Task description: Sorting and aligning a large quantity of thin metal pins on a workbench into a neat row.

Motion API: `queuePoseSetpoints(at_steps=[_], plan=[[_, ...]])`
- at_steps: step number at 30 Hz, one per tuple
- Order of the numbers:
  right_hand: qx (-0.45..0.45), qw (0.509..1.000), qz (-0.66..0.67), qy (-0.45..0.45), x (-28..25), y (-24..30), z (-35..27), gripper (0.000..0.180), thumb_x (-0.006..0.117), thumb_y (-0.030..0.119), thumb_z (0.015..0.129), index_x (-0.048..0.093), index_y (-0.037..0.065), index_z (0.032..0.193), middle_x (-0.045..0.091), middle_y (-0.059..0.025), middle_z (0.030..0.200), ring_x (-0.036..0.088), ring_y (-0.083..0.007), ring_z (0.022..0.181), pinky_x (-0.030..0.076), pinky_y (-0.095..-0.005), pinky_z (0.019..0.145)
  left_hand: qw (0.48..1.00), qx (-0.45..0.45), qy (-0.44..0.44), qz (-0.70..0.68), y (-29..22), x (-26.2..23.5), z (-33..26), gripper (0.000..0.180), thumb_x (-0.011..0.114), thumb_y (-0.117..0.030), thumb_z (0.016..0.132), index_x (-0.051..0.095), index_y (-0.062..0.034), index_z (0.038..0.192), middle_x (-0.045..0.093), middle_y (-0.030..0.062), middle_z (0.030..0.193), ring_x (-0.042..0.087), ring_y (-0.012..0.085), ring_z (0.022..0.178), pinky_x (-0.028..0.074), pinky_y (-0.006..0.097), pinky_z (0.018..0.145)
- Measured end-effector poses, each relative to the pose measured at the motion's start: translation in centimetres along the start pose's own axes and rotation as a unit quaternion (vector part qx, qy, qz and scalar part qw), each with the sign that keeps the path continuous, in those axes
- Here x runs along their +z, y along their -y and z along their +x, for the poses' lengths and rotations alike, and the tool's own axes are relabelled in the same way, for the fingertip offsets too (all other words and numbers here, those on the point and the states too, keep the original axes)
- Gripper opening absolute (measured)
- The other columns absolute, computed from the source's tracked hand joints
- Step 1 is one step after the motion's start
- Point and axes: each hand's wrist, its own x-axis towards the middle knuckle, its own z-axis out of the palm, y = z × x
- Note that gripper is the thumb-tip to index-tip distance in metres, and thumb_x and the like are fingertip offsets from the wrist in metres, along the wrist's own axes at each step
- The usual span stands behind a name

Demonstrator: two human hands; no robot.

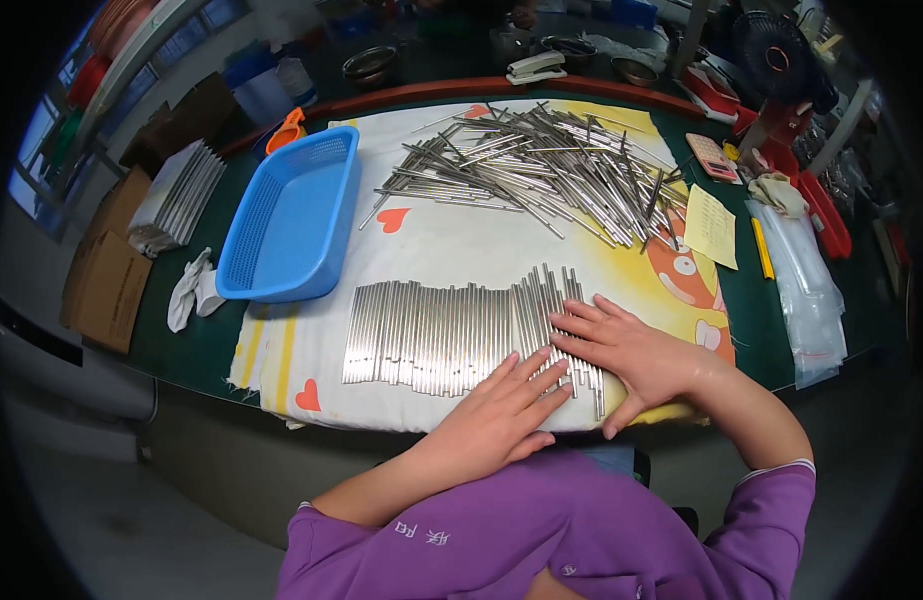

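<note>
A neat row of thin metal rods (432,335) lies side by side on a white cloth with hearts (452,250). My left hand (502,415) rests flat on the near right end of the row, fingers spread. Just to its right, my right hand (632,350) lies palm down on the row's right end, fingers pointing left over the rods. Neither hand grips anything. Further away on the cloth sits a loose heap of the same metal rods (542,165).
An empty blue plastic basket (297,215) stands at the cloth's left. White gloves (192,290) and stacked sheets (177,195) lie further left. A yellow note (712,225), a pink calculator (714,157), plastic bags (807,290) and red trays (822,210) sit at the right. The table's near edge is close to my body.
</note>
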Motion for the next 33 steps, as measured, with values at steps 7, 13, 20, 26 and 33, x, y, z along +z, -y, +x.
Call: queuePoseSetpoints(at_steps=[7,13,20,26,33], plan=[[0.032,0.998,-0.048,-0.025,1.1,0.3,0.6,0.087,0.056,0.056,0.076,0.025,0.005,0.139,0.020,-0.0149,0.146,0.014,-0.0319,0.137,0.012,-0.0469,0.110,0.999,-0.023,0.021,0.004,0.6,-0.8,-0.8,0.055,0.061,-0.014,0.079,0.042,-0.0048,0.130,0.036,0.0132,0.138,0.032,0.0296,0.130,0.025,0.048,0.106],[0.007,0.981,0.029,-0.190,0.7,-0.6,4.7,0.074,0.053,0.047,0.083,0.029,0.004,0.138,0.031,-0.0166,0.141,0.027,-0.0313,0.133,0.019,-0.0443,0.109,0.999,-0.009,-0.001,-0.042,0.9,-0.6,-2.4,0.039,0.056,-0.010,0.081,0.051,-0.0008,0.119,0.044,0.0145,0.131,0.038,0.0292,0.127,0.030,0.044,0.105],[0.056,0.816,0.528,-0.227,-0.6,-6.5,9.4,0.055,0.026,0.041,0.098,0.037,0.000,0.134,0.051,-0.0150,0.124,0.048,-0.0219,0.117,0.033,-0.0321,0.103,0.981,0.157,0.072,-0.090,-0.3,0.0,1.9,0.036,0.049,-0.009,0.084,0.051,-0.0042,0.119,0.043,0.0110,0.134,0.037,0.0280,0.127,0.030,0.044,0.106],[0.053,0.777,0.618,-0.105,-0.8,-5.2,8.6,0.061,0.019,0.045,0.097,0.035,-0.001,0.134,0.049,-0.0147,0.127,0.045,-0.0209,0.119,0.031,-0.0323,0.105,0.989,0.127,0.072,0.010,-0.3,2.4,4.5,0.046,0.050,-0.018,0.085,0.043,-0.0038,0.129,0.033,0.0122,0.141,0.027,0.0273,0.133,0.024,0.043,0.109],[0.013,0.743,0.661,-0.106,-0.7,-5.4,9.4,0.071,0.024,0.054,0.093,0.033,-0.003,0.135,0.041,-0.0169,0.135,0.037,-0.0232,0.127,0.026,-0.0329,0.108,0.991,0.114,0.068,0.000,0.7,1.8,4.8,0.046,0.050,-0.017,0.084,0.044,-0.0004,0.126,0.033,0.0144,0.140,0.029,0.0280,0.132,0.024,0.042,0.108]])
